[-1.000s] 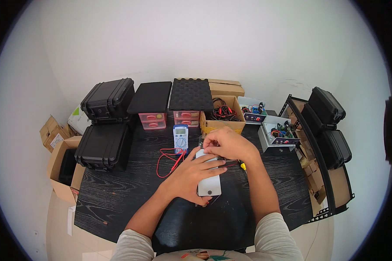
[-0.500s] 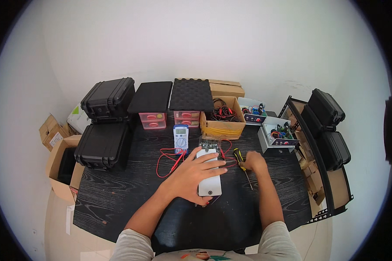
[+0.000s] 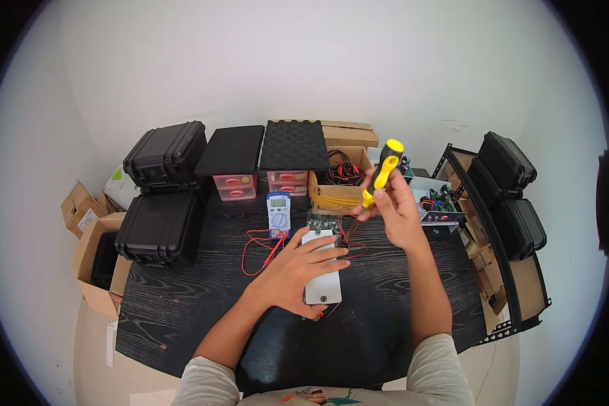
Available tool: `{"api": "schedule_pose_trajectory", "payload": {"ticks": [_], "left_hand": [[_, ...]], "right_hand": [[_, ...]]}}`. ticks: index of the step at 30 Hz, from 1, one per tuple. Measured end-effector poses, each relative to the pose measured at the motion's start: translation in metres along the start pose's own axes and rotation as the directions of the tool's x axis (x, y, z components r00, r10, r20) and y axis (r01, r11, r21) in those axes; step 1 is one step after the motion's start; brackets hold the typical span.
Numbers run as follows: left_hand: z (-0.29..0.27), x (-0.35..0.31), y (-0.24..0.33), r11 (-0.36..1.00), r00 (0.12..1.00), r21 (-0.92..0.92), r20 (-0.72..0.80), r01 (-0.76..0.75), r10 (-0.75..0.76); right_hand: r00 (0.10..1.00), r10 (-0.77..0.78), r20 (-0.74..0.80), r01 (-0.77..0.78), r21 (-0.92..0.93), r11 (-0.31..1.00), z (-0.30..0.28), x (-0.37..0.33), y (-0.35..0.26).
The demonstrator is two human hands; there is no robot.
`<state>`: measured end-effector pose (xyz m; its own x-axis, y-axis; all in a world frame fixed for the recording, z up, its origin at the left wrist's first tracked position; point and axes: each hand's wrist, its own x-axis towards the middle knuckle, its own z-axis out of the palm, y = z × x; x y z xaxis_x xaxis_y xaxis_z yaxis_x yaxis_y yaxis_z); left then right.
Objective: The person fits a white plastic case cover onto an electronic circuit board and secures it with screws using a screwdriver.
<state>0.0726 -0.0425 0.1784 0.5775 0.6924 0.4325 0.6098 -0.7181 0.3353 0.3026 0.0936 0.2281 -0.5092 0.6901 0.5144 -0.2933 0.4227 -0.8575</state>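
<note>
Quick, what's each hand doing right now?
Left hand: open, spread across the white box.
Right hand: closed, holding the yellow-and-black screwdriver.

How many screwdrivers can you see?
1: the yellow-and-black screwdriver, held up in the right hand over the black table. Others may be hidden.

Behind the black wood-grain table rises a whitish wall; right of the table stands a black metal rack; left of the table, pale tiled floor
</note>
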Motion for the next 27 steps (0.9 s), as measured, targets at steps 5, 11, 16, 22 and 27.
{"api": "schedule_pose_trajectory", "payload": {"ticks": [5,11,16,22,27], "left_hand": [[0.002,0.0,-0.001,1.0,1.0,-0.006,0.0,0.002,-0.002],[0.0,-0.001,-0.001,1.0,1.0,-0.013,-0.006,-0.004,0.004],[0.001,0.0,-0.002,1.0,1.0,-0.006,-0.002,-0.011,0.011],[0.0,0.0,-0.001,1.0,1.0,-0.007,-0.004,-0.011,0.011],[0.001,0.0,-0.001,1.0,1.0,-0.013,-0.01,-0.009,0.009]], "right_hand": [[0.993,-0.109,0.047,0.107,0.039,0.994,0.034,0.018,-0.016],[0.99,-0.103,0.095,0.097,0.07,0.993,0.041,0.025,-0.01],[0.991,-0.075,0.113,0.071,0.04,0.997,0.041,0.024,0.001],[0.992,-0.069,0.109,0.063,0.057,0.996,0.049,0.026,-0.004],[0.989,-0.079,0.127,0.074,0.043,0.996,0.049,0.026,-0.005]]}}
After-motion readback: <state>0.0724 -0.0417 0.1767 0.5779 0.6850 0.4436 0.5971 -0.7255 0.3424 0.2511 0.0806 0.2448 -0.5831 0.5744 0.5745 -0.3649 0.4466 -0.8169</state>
